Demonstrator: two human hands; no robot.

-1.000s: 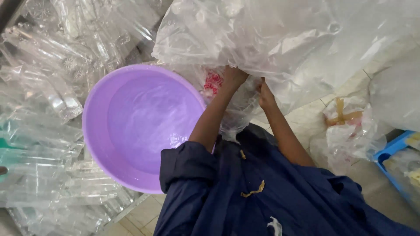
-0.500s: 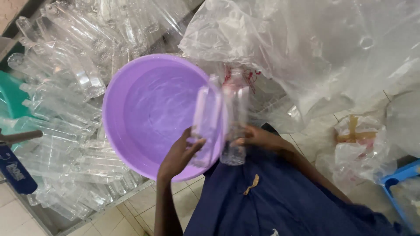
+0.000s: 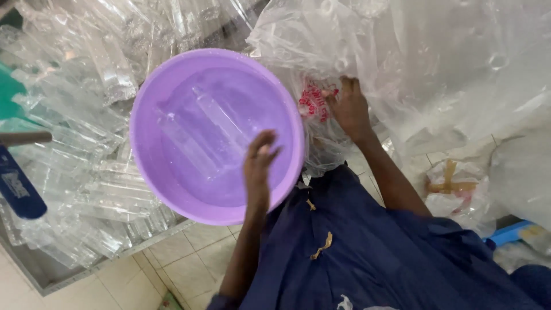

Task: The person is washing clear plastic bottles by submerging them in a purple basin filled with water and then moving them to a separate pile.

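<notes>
A tiled floor (image 3: 172,252) shows at the bottom of the frame, with heaps of clear plastic bottles (image 3: 74,115) filling a tray on the left. A purple basin (image 3: 155,172) sits in the middle of the frame with two clear bottles (image 3: 201,135) lying inside. The left hand (image 3: 259,166) hovers over the basin's lower right rim, grip released, fingers spread. The right hand (image 3: 349,109), right of the basin, is clenched on a large clear plastic bag (image 3: 413,69) at upper right.
</notes>
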